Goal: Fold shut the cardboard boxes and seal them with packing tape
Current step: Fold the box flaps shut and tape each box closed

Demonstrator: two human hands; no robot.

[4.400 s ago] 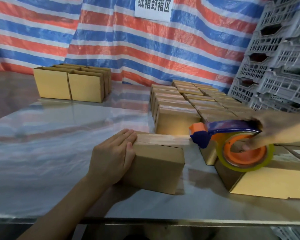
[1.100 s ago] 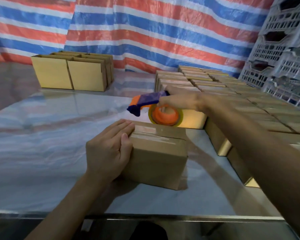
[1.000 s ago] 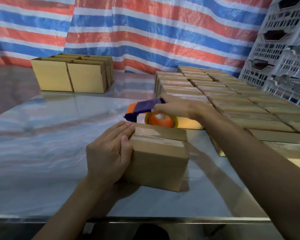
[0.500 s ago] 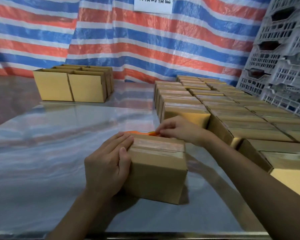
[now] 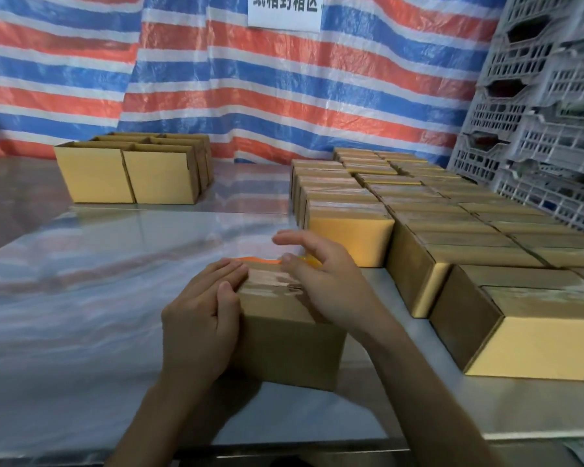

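a plain brown cardboard box [image 5: 284,335], matte and sharp-cornered, is sitting closed in the lower middle of the frame on a glossy, reflective table [image 5: 81,298]. a glossy strip of clear tape [image 5: 270,281] is lying along its top. the box's long axis is running roughly left to right across the frame, with the tape following it and one broad face turned toward the camera.

the left hand [image 5: 199,318] is lying flat against the box's left end, fingers straight and reaching over the top edge, pressing rather than clasping. the right hand [image 5: 324,278] is spreading over the right part of the top, fingers relaxed and loose, holding nothing.

a thin orange edge [image 5: 260,260] is showing just behind the box, mostly hidden.

rows of taped boxes [image 5: 418,214] are filling the right side. open-topped boxes [image 5: 129,173] are standing at the upper left. a crinkled striped tarp [image 5: 284,96] is hanging behind, and grey lattice crates [image 5: 547,112] are stacking at the upper right.
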